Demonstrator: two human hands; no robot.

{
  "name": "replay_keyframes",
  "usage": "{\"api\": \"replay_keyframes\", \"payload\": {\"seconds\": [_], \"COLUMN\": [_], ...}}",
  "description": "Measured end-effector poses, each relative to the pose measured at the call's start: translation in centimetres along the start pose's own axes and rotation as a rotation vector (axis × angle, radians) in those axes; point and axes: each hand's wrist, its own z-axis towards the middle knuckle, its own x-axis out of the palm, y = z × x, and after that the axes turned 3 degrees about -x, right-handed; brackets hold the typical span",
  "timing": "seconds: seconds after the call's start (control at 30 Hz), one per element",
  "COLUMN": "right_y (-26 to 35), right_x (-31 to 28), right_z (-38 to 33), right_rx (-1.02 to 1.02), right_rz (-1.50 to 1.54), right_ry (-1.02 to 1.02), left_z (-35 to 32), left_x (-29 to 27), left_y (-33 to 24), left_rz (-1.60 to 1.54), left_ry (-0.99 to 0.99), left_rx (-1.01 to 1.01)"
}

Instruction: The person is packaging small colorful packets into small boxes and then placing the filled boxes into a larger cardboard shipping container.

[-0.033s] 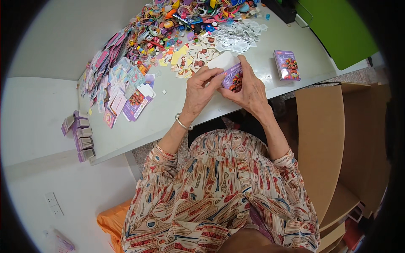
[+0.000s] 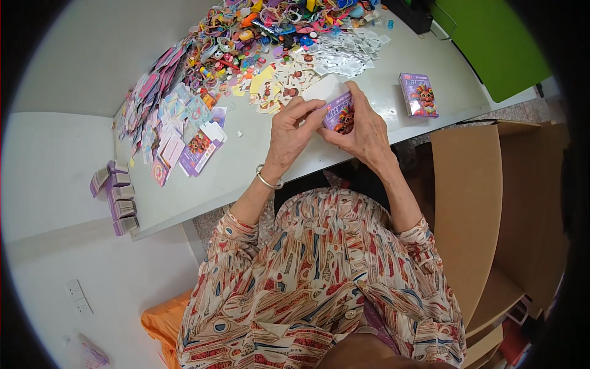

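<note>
Both my hands grip a small purple box (image 2: 340,115) with a cartoon figure on its front, held near the table's front edge. A white flap stands up at the box's far end. My left hand (image 2: 293,130), with a silver bangle on its wrist, pinches the left side between thumb and fingers. Around the right side curl the thumb and fingers of my right hand (image 2: 364,132). What is inside the box does not show. To the right, a matching purple box (image 2: 419,95) stands on the table. Flattened purple cartons (image 2: 198,150) lie to the left.
A big heap of colourful trinkets (image 2: 246,37) covers the table's back. Beside it lie white packets (image 2: 347,52), illustrated cards (image 2: 286,86) and a stack of printed sheets (image 2: 150,111). Purple card bundles (image 2: 121,200) line the left edge. An open cardboard carton (image 2: 467,203) stands at right.
</note>
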Motion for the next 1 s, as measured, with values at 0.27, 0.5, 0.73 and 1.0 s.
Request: {"api": "replay_keyframes", "payload": {"seconds": [0.27,0.5,0.73,1.0], "right_y": [0.0,-0.8,-0.9,-0.2], "right_x": [-0.3,0.2,0.1,-0.7], "right_z": [0.3,0.4,0.6,0.6], "right_rx": [-0.06,-0.116,0.006,0.073], "right_rz": [0.105,0.169,0.225,0.181], "right_ry": [0.007,-0.004,0.089,0.101], "left_z": [-0.5,-0.6,-0.8,-1.2], "left_x": [0.0,1.0,0.6,1.4], "left_y": [0.5,-0.4,0.5,-0.1], "left_rz": [-0.033,-0.197,0.265,0.392], "left_ry": [-0.012,-0.034,0.112,-0.036], "left_rx": [-0.05,-0.149,-0.039,0.306]}}
